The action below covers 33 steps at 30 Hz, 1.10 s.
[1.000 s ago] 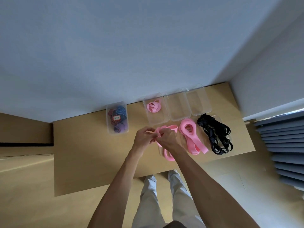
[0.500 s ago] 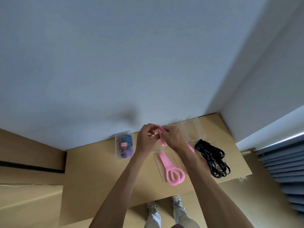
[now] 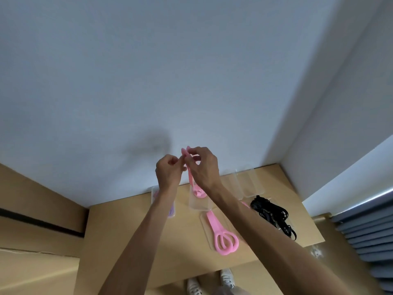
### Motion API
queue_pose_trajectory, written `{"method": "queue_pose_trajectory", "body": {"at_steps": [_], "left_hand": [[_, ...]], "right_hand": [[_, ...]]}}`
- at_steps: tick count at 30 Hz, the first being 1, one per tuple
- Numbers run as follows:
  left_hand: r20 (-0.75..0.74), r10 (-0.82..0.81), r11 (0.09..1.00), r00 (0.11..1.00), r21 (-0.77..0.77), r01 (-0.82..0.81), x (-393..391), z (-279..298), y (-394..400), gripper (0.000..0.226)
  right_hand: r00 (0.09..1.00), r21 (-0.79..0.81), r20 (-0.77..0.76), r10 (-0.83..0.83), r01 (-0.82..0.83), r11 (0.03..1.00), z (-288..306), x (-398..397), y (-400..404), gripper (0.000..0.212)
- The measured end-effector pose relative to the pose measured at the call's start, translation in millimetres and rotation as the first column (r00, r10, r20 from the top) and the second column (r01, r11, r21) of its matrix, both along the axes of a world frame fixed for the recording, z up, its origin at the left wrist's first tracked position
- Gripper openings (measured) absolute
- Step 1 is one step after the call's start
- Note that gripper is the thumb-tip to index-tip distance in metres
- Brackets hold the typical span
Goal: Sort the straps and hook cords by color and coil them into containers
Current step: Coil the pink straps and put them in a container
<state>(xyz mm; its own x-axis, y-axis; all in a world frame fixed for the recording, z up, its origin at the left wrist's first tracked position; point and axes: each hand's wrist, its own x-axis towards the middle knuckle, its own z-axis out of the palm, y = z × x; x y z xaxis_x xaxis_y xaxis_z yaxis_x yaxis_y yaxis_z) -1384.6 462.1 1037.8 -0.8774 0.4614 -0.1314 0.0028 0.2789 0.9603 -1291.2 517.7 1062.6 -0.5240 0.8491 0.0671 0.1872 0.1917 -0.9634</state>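
Tan table meets grey wall; both hands' grip pinches pink strap.

Both hands, left & right, pinch pink strap above table

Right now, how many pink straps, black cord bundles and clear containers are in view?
Pink straps: 3 (held strap hanging down to its looped end, coiled strap in a container, strap end showing beside the right forearm)
Black cord bundle: 1
Clear containers: 4
Total: 8
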Motion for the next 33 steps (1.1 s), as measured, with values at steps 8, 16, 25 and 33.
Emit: {"method": "queue_pose_trajectory", "body": {"at_steps": [8, 16, 25, 33], "left_hand": [[0.328, -0.123, 0.979, 0.936, 0.193, 0.061, -14, 34, -21, 0.016], [0.145, -0.215, 0.944, 0.966, 0.282, 0.168, -16, 66, -21, 0.015], [0.319, -0.286, 0.863, 0.904, 0.495, 0.098, -25, 85, -22, 0.023], [0.471, 0.128, 0.856, 0.873, 0.392, -0.337, -62, 54, -35, 0.012]], "right_hand": [[0.997, -0.073, -0.075, -0.002, -0.004, 0.997, 30, -20, -14, 0.022], [0.978, -0.085, -0.202, -0.060, 0.043, 0.995, 54, -17, -13, 0.019], [0.903, -0.489, -0.332, -0.272, 0.082, 0.868, 71, -6, 20, 0.023], [0.799, -0.687, -0.257, -0.545, 0.246, 0.684, 42, 1, 37, 0.031]]}}
